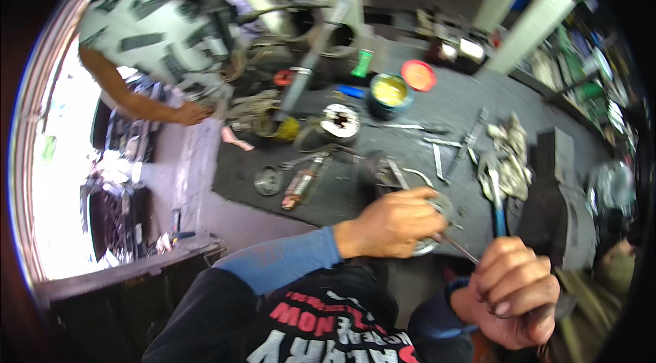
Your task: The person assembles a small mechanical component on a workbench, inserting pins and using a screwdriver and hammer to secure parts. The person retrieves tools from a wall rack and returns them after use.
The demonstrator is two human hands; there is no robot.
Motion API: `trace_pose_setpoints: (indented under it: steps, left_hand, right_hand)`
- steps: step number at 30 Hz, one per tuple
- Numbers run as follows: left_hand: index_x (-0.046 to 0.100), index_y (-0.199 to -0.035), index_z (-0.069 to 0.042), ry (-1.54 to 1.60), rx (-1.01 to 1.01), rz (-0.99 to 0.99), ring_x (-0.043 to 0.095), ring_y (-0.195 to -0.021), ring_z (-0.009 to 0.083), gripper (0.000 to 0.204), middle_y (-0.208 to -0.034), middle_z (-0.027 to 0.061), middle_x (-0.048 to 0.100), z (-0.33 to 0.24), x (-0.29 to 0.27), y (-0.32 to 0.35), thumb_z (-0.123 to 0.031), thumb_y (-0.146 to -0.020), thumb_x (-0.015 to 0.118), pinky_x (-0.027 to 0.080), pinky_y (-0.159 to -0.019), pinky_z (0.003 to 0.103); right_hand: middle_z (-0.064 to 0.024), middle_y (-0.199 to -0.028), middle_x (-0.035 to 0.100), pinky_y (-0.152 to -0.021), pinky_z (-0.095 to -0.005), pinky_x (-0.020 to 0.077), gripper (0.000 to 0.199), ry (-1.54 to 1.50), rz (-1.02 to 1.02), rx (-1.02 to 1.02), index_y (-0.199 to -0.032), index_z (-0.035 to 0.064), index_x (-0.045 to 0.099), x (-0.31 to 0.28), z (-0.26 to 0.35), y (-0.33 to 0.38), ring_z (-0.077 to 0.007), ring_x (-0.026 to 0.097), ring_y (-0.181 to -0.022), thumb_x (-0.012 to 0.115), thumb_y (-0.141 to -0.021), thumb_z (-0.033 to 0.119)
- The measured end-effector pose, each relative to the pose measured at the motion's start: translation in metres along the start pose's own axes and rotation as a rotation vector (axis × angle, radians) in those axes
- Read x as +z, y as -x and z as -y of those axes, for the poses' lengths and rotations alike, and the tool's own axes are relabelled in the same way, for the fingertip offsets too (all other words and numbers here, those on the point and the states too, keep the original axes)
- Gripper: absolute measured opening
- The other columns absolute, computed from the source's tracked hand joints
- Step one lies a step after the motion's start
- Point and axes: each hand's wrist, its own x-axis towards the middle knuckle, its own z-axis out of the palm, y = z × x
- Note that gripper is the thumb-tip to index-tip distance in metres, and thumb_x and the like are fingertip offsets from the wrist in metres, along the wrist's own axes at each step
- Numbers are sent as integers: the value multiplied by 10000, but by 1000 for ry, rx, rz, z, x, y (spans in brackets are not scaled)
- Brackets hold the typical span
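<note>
At 5 o'clock on the dark counter (pixel 410 100), the left hand (pixel 393 223) should keep pressing the round metal part (pixel 437 226) flat while the right hand (pixel 516 294), fingers closed tight around a thin metal rod (pixel 459 248), pokes it slowly.

Open tin (pixel 389 93): we see a round dark-walled can with yellow contents, near the bench's far edge, about midway along it.
Lid (pixel 418 75): a round red-orange disc just to the right of the tin.
Green container (pixel 363 63): a small upright green piece beside the tin, at the far edge; we cannot tell its kind.
Labels, signs, screens: we make out none clearly.
</note>
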Motion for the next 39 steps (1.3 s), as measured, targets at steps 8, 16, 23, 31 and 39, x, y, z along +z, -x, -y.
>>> trace_pose_setpoints:
  steps: [8,16,23,31,39]
  left_hand:
    - [637,-944,-48,56,59,-124,652,-850,381,146,-848,132,646,5,17,0,-141,-921,748,538,-930,479]
    - [751,-928,-89,-529,74,-27,558,-1214,334,278,-1075,116,644,-17,33,-6,-259,-718,820,451,-977,489]
    - [768,-992,-56,-362,-106,127,625,-1202,393,348,-1262,184,676,-24,23,-17,-199,-675,763,509,-1000,527]
    - [727,-1194,-118,-336,-130,121,626,-1237,324,515,-1254,79,701,-34,19,-31,-264,-737,917,472,-1076,453]
    - [754,-1076,-116,-392,-128,119,629,-1236,303,372,-1204,52,717,-34,23,-23,-234,-751,892,472,-1076,454]
  right_hand:
    - [-105,-540,381,-467,-363,334,353,85,-310,121,-810,-31,546,15,13,3,-208,357,-453,427,-960,265]
    - [-59,-540,371,-491,-384,305,409,3,-200,-16,-813,-1,552,-22,58,22,-187,332,-442,456,-946,374]
    - [-12,-550,335,-522,-350,223,391,13,-351,-45,-750,73,467,-47,57,48,-130,259,-458,457,-1005,368]
    - [-81,-531,462,-491,-358,338,464,19,-300,-73,-794,-17,571,-58,44,53,-170,382,-426,446,-1051,349]
    - [-81,-529,461,-493,-365,345,459,-27,-279,-40,-786,-15,572,-53,38,60,-180,407,-427,450,-1045,344]
